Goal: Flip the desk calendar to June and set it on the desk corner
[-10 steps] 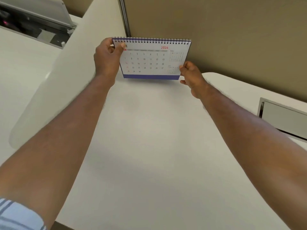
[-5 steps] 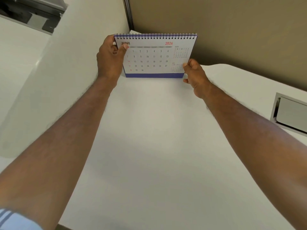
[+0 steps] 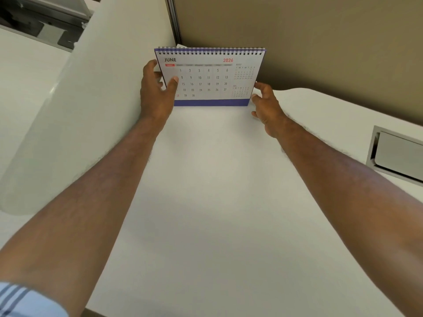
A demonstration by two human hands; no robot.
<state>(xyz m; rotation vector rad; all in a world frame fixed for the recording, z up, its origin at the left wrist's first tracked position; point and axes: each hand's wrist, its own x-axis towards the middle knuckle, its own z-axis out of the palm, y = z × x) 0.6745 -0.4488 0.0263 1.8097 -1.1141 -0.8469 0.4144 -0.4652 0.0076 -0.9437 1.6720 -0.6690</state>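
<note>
The desk calendar (image 3: 210, 76) stands upright on the white desk (image 3: 217, 202), at the far corner where the two partition walls meet. Its front page reads JUNE 2026, under a black spiral binding and above a blue strip at the bottom. My left hand (image 3: 155, 97) is at the calendar's left edge, thumb lying on the page and fingers behind the edge. My right hand (image 3: 266, 106) is beside the lower right corner, fingers spread, with only the fingertips at the edge.
A tan partition wall (image 3: 320, 42) runs behind the desk and a white panel (image 3: 80, 110) borders its left side. A grey cable hatch (image 3: 398, 154) is set into the desk at the right. Office equipment (image 3: 34, 21) shows at the top left.
The calendar came down onto the desk at the corner. My left hand slid from the top corner down the left edge. My right hand loosened and spread its fingers.
</note>
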